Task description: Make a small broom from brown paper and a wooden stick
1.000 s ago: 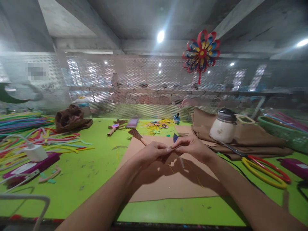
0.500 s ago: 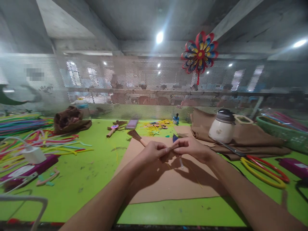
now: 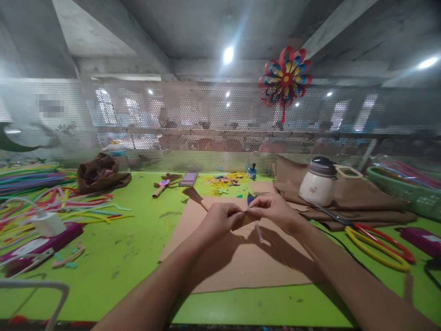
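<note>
Over a tan sheet of cardboard (image 3: 220, 271), my left hand (image 3: 223, 218) and my right hand (image 3: 277, 212) meet, both closed in a pinch. Between their fingertips is a small brown piece (image 3: 245, 222), paper or cloth, mostly covered by the fingers. Behind my right fingers a dark blue tip (image 3: 250, 198) shows, its body hidden. A translucent white stick (image 3: 259, 232) lies just below that hand. Beyond my left hand rests a fringed brown bundle (image 3: 193, 195) like a small brush.
Red-and-yellow-handled scissors (image 3: 375, 246) and a white jar (image 3: 317, 184) stand right, by folded brown cloth (image 3: 365, 195). Coloured strips (image 3: 86, 207) and a purple power strip (image 3: 41, 246) lie left. Yellow scraps (image 3: 225, 181) and a blue bottle (image 3: 251, 172) are at the back.
My fingertips have shifted slightly on the brown piece, and the right hand has risen a little. The things on the table stay where they were.
</note>
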`<action>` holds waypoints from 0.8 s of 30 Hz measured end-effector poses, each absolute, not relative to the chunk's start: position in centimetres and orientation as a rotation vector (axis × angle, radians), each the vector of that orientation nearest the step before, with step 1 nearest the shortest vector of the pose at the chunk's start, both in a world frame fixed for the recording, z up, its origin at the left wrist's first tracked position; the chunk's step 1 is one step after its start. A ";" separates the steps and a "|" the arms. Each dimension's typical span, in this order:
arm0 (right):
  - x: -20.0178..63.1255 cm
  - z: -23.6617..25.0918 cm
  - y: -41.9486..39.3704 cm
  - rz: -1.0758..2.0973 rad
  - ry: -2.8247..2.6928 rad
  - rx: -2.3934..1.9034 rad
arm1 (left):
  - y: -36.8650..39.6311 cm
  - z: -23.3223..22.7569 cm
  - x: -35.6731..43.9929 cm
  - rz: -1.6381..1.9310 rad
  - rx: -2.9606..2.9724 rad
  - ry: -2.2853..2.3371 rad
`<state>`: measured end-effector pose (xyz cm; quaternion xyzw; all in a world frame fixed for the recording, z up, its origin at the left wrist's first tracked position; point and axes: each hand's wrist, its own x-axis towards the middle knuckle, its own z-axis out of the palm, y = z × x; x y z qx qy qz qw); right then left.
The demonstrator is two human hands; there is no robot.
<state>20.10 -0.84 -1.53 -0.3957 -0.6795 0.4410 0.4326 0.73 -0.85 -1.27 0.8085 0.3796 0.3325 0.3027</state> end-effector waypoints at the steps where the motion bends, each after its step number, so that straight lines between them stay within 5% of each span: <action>1: 20.1 -1.5 -0.9 1.088 -1.684 -0.973 | -0.9 -1.3 0.7 0.888 2.164 0.991; 24: 20.2 -1.2 -1.0 0.802 -1.818 -1.007 | -0.9 -1.1 0.5 0.936 2.355 1.055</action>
